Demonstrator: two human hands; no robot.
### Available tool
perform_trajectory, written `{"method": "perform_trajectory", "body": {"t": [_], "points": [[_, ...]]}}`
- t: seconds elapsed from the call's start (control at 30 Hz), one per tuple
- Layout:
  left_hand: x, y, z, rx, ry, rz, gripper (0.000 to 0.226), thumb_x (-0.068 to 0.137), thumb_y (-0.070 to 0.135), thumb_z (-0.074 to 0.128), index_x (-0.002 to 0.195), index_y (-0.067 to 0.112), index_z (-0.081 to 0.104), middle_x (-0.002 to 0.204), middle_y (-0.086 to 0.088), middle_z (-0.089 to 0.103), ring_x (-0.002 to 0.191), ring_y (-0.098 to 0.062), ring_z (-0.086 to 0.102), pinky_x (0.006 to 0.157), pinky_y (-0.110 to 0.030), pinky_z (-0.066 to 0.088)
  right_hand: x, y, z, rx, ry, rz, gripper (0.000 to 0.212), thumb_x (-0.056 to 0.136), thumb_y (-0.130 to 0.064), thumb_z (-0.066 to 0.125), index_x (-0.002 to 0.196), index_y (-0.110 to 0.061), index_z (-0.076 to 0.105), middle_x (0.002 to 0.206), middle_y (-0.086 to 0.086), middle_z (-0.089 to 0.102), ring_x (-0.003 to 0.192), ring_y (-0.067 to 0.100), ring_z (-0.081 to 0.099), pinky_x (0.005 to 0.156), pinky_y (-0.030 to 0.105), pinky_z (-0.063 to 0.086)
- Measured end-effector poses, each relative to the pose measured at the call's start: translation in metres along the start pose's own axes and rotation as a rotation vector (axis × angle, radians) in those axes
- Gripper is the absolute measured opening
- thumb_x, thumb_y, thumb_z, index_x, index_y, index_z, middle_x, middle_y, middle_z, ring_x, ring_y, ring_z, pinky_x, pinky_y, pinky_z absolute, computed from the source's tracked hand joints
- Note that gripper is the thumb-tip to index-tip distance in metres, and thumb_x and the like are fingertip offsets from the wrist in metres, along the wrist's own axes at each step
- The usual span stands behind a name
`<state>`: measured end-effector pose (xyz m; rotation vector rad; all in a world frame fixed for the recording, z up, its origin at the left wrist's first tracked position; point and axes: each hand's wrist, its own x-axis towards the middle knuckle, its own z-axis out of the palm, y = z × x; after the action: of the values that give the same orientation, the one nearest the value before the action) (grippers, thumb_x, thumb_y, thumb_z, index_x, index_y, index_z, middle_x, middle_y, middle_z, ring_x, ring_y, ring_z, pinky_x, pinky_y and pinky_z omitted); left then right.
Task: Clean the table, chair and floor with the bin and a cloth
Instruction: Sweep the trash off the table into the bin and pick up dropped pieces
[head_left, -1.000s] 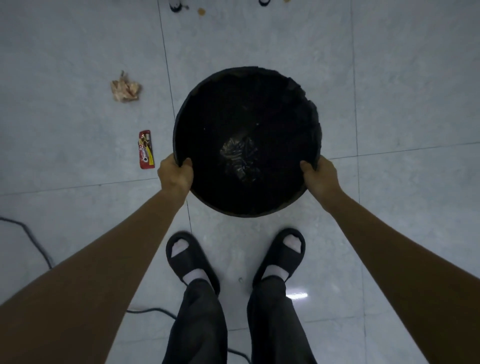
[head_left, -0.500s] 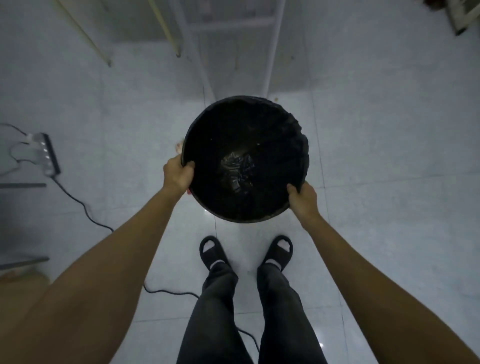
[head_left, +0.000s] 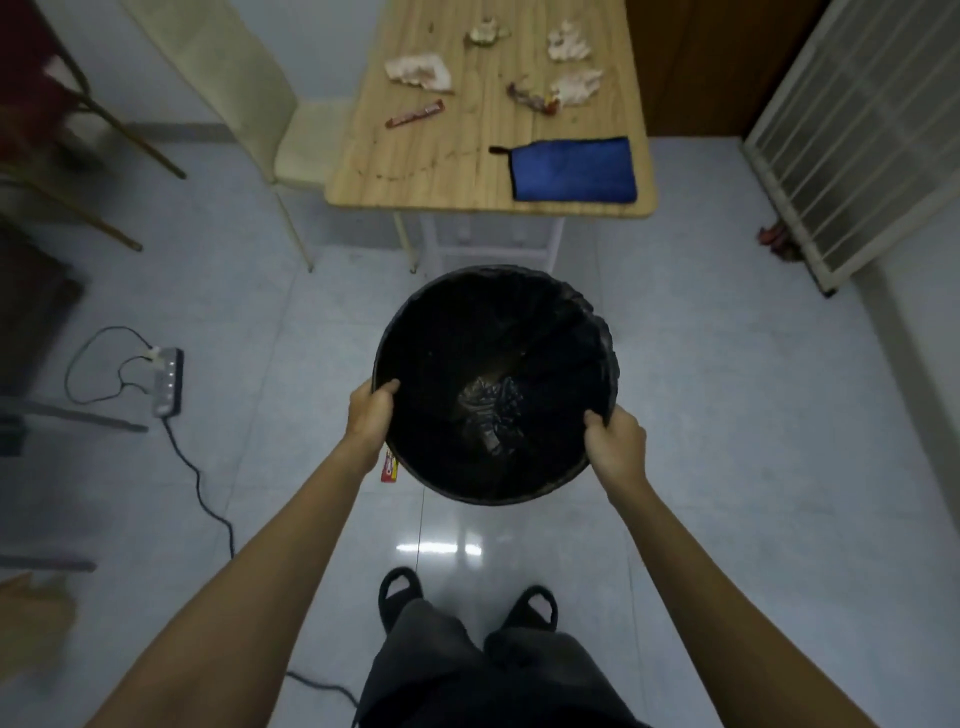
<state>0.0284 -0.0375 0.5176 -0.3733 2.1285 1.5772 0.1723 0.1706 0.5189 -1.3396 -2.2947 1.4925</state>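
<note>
While almost nothing looks cleaned yet, the job seems barely begun. From the left, the chair (head_left: 306, 140) stands beside the table (head_left: 415, 166), its seat too blurred to judge for dirt. On the floor (head_left: 727, 415), a red packet (head_left: 389, 470) peeks out from under the bin (head_left: 493, 500), just by the left hand (head_left: 370, 410). The table carries a wrapper (head_left: 415, 114), crumpled tissues (head_left: 418, 73), scraps and faint smears. The blue cloth (head_left: 574, 169) lies flat and untouched at its near right corner. Binning the litter, wiping and clearing the floor all appear left to do.

The left hand grips the bin's rim on the left, thumb hooked inside, and the right hand (head_left: 615, 441) clasps the rim opposite in the same way. The bin appears held off the floor, between the person and the table. It is round and black, lined with a dark bag that crinkles over the right rim. It looks nearly empty, with only bunched dark plastic (head_left: 488, 410) at the bottom.
</note>
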Motion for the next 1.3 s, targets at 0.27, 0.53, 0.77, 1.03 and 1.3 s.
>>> {"method": "perform_trajectory", "body": {"t": [0.27,0.53,0.77,1.03,1.3], "points": [[0.017,-0.003,-0.039,0.015,0.024,-0.032,0.029,0.093,0.007,0.043,0.117,0.017,0.059,0.114,-0.011,0.062,0.105,-0.030,0.058,0.082,-0.040,0.052,0.016,-0.032,0.017,-0.073,-0.101,-0.113,0.024,0.095,-0.012,0.042,0.107,-0.006,0.062,0.094,0.011,0.063,0.088,0.026,0.057,0.082,0.036,0.048],[0.072,-0.014,-0.094,0.067,0.088,-0.044,0.028,0.095,0.009,0.043,0.118,0.015,0.059,0.105,-0.008,0.061,0.100,-0.028,0.056,0.088,-0.044,0.051,0.033,-0.067,0.091,-0.087,-0.174,-0.047,0.025,0.097,-0.014,0.041,0.107,-0.003,0.061,0.093,0.009,0.060,0.087,0.023,0.056,0.083,0.036,0.049],[0.146,-0.004,-0.182,0.082,0.125,-0.099,0.020,0.094,0.009,0.044,0.105,0.021,0.057,0.104,-0.009,0.061,0.097,-0.031,0.058,0.070,-0.040,0.051,0.055,-0.133,0.196,-0.150,-0.238,-0.013,0.024,0.091,-0.007,0.039,0.103,0.000,0.059,0.097,0.016,0.063,0.091,0.031,0.059,0.079,0.039,0.048],[0.240,0.039,-0.271,0.185,0.167,-0.020,0.031,0.092,0.005,0.045,0.118,0.010,0.060,0.105,-0.007,0.060,0.100,-0.029,0.057,0.088,-0.040,0.050,0.073,-0.193,0.305,0.029,-0.261,0.043,0.026,0.095,-0.010,0.042,0.113,-0.002,0.059,0.109,0.013,0.061,0.094,0.022,0.053,0.092,0.041,0.048],[0.297,0.045,-0.311,0.266,0.289,-0.032,0.023,0.091,0.001,0.040,0.100,0.012,0.058,0.101,-0.013,0.060,0.092,-0.029,0.054,0.082,-0.038,0.048,0.114,-0.230,0.328,0.038,-0.293,-0.069,0.034,0.095,-0.017,0.048,0.128,-0.010,0.054,0.122,0.008,0.063,0.113,0.020,0.057,0.099,0.031,0.044]]}}
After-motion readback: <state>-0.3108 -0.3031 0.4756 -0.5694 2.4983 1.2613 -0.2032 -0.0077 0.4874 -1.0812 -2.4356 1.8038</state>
